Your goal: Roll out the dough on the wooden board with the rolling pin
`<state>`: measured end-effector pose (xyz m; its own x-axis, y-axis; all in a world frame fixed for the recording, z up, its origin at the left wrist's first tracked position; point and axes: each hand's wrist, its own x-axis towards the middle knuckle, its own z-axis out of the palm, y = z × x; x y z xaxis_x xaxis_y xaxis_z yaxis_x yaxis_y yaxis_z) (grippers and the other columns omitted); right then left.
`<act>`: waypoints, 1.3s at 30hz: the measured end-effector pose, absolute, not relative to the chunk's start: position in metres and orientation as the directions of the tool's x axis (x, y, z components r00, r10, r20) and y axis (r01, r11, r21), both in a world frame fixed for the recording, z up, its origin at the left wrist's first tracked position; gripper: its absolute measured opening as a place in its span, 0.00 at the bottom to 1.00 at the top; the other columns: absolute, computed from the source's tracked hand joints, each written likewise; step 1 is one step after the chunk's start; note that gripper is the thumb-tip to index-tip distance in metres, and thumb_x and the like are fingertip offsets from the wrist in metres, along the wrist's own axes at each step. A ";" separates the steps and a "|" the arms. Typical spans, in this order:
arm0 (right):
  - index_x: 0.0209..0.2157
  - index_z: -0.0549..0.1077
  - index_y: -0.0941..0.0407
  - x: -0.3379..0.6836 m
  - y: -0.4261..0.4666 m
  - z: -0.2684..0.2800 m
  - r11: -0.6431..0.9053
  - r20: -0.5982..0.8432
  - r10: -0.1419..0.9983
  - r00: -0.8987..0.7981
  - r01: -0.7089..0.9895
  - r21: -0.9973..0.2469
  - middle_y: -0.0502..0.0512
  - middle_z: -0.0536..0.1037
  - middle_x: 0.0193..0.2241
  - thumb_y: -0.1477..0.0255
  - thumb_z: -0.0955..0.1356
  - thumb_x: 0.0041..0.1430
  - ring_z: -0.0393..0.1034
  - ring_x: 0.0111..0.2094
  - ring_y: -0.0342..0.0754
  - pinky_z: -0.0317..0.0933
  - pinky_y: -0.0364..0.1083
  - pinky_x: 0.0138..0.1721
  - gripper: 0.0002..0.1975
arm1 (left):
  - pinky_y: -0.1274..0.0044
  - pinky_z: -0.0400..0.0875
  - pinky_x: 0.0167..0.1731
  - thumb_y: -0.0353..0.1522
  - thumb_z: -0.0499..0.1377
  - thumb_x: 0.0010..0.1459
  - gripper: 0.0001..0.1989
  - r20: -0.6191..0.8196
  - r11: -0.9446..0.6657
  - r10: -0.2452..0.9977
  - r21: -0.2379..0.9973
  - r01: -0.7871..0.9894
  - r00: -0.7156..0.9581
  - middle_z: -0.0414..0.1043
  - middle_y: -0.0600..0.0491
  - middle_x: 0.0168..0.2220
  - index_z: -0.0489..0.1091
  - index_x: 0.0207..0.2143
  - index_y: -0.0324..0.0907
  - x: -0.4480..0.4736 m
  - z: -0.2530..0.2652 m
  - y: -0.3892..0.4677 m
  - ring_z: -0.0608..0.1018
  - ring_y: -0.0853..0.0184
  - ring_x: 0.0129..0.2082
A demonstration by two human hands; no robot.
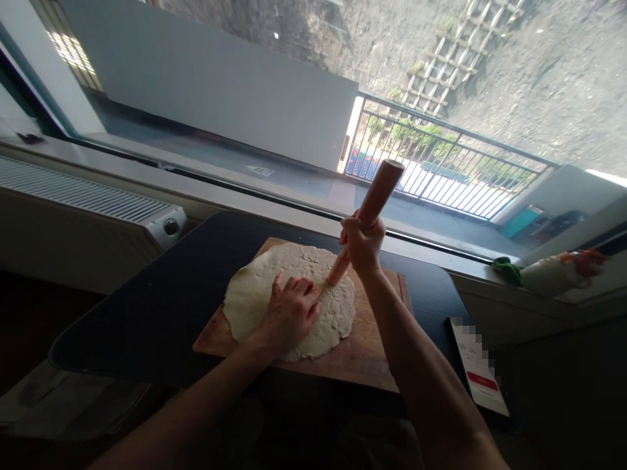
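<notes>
Tilted rolling pin point(382, 189) meets flattened dough point(249, 284)

Nearest on the right, a phone point(480, 372) lies on the dark table point(161, 300). To its left, a wooden board point(367, 359) carries the dough, which reaches the board's left edge. The left hand point(291, 308) lies palm down on the dough, fingers bent and loosely spread, gripping nothing visible. Just beside its fingertips, the pin's lower end is at the dough; the right hand point(365, 243) is wrapped closely round the pin, which leans right. Farther off, a radiator point(88, 196) stands left; beyond the window, a railing point(455, 156) shows on the right.
</notes>
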<state>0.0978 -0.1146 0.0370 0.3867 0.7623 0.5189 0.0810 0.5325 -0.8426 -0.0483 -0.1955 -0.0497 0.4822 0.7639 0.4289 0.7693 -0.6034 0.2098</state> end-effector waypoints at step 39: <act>0.30 0.67 0.54 0.139 -0.131 0.024 0.271 0.273 0.945 -0.182 0.901 -0.340 0.47 0.70 0.21 0.65 0.67 0.52 0.61 0.21 0.42 0.50 0.42 0.23 0.08 | 0.64 0.56 0.54 0.32 0.50 0.60 0.13 0.721 -0.477 0.673 0.256 0.841 0.162 0.73 0.50 0.43 0.73 0.42 0.43 -0.091 0.024 -0.130 0.71 0.62 0.46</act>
